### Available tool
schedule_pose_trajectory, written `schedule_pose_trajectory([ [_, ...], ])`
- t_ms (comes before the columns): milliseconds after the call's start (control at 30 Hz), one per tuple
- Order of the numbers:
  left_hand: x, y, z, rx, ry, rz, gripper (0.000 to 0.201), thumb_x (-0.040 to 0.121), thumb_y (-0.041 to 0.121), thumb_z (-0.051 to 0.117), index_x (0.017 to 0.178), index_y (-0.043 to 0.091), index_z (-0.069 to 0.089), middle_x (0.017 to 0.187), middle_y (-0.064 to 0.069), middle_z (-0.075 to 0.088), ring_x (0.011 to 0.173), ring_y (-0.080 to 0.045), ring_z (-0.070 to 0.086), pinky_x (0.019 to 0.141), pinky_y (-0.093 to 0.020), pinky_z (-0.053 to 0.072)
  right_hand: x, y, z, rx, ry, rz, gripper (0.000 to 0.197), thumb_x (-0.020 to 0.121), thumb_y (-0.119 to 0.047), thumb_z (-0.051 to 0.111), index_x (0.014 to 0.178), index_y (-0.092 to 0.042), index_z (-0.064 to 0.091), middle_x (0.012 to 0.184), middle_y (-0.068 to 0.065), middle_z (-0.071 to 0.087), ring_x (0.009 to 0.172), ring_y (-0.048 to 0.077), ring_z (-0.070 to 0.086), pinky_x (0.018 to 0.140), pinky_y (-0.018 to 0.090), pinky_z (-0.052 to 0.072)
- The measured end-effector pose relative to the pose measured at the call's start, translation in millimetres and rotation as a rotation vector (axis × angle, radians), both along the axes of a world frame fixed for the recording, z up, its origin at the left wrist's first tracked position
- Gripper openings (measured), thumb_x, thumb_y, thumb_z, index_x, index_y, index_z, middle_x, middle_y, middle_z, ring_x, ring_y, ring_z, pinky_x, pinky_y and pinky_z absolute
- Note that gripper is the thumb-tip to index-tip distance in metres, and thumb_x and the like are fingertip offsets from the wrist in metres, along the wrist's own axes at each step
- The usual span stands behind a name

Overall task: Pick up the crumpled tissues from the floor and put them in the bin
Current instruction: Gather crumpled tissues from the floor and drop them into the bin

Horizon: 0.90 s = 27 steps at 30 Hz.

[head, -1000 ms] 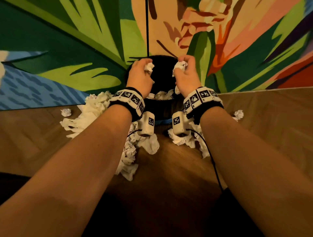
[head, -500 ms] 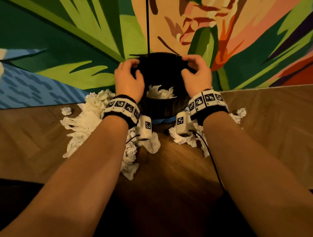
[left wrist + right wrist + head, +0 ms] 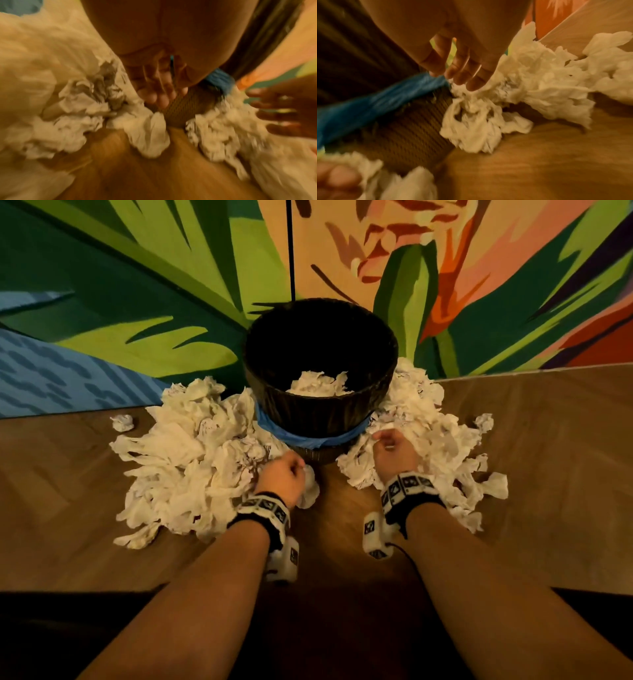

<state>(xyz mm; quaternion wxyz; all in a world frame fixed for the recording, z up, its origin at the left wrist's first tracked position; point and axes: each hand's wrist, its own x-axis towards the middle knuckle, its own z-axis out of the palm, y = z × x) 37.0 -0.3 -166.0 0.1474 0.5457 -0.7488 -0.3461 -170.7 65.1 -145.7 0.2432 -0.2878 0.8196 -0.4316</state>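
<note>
My hands have dropped from the bin [image 3: 320, 405] rim to the floor [image 3: 61, 501]. My left hand [image 3: 281, 479] and right hand [image 3: 394, 451] hang loose-fingered, touching the tissues [image 3: 191, 460] heaped beside the bin's base, gripping nothing yet.

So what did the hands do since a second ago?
Both hands let their tissues go into the bin and came down to the floor. The left hand now reaches the left pile, the right hand the right pile; whether either has gripped a tissue is unclear. Bin and piles stayed put.
</note>
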Motion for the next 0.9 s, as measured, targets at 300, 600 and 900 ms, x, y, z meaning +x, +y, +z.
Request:
schedule_pose_trajectory([
  [300, 0, 36, -57, 0.314, -0.501, -0.441, 0.049, 0.092, 0.026, 0.058, 0.138, 0.012, 0.05, 0.149, -0.012, 0.022, 0.129, -0.031, 0.045, 0.113, -0.034, 0.032, 24, 28, -60, 0.536, 0.22, 0.548, 0.027, 0.09, -0.017, 0.056, 0.111, -0.029, 0.067, 0.153, -0.001, 0.026, 0.134, 0.026, 0.039, 0.111, 0.031, 0.034],
  [600, -2, 39, -48, 0.259, -0.298, -0.262, 0.021, 0.09, 0.021, 0.062, 0.109, 0.013, 0.06, 0.117, -0.012, 0.059, 0.108, -0.03, 0.058, 0.093, -0.036, 0.047, 25, 20, -67, 0.482, 0.259, 0.403, 0.035, 0.095, -0.017, 0.049, 0.128, -0.014, 0.061, 0.138, 0.005, 0.054, 0.112, 0.023, 0.06, 0.096, 0.027, 0.047],
  [900, 2, 39, -43, 0.213, -0.238, -0.108, 0.03, 0.101, 0.03, 0.042, 0.098, 0.011, 0.064, 0.094, -0.013, 0.069, 0.086, -0.027, 0.065, 0.078, -0.033, 0.05, 19, 30, -69, 0.264, -0.204, -0.054, 0.023, 0.099, -0.019, 0.05, 0.114, -0.017, 0.067, 0.107, 0.004, 0.069, 0.094, 0.024, 0.066, 0.088, 0.037, 0.054],
])
